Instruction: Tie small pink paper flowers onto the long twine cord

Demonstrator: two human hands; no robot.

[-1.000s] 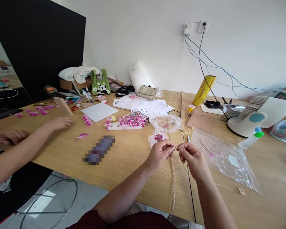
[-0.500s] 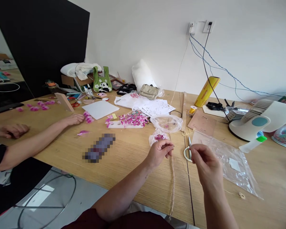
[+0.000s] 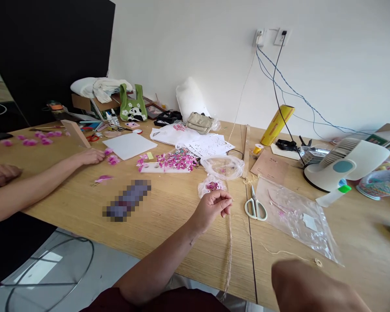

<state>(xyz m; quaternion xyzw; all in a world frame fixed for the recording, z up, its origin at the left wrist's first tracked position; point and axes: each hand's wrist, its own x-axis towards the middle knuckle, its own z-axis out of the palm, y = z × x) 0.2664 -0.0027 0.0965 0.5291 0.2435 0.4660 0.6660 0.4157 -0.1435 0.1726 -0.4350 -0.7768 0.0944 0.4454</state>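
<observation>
My left hand (image 3: 216,207) is closed in a pinch on the upper end of a braided cord (image 3: 229,247), which hangs down past the table's front edge. Low on the right, my right hand (image 3: 307,286) is smeared by motion and its fingers cannot be made out. Scissors (image 3: 255,208) with pale handles lie on the table to the right of my left hand. Just behind that hand is a small plastic bag of pink pieces (image 3: 212,185). A thin pale string with a small coil (image 3: 317,262) lies beyond my right hand.
A clear plastic bag (image 3: 299,216) and a white fan (image 3: 344,164) are at the right. Pink flowers (image 3: 178,161) on a white strip stand left of centre. At the left, a person's hands (image 3: 92,156) rest near pink petals. A pixelated object (image 3: 128,201) lies nearer the front.
My right hand has moved down and toward me, away from my left hand, uncovering the scissors. My left hand keeps its pinch on the cord. The view has shifted slightly right.
</observation>
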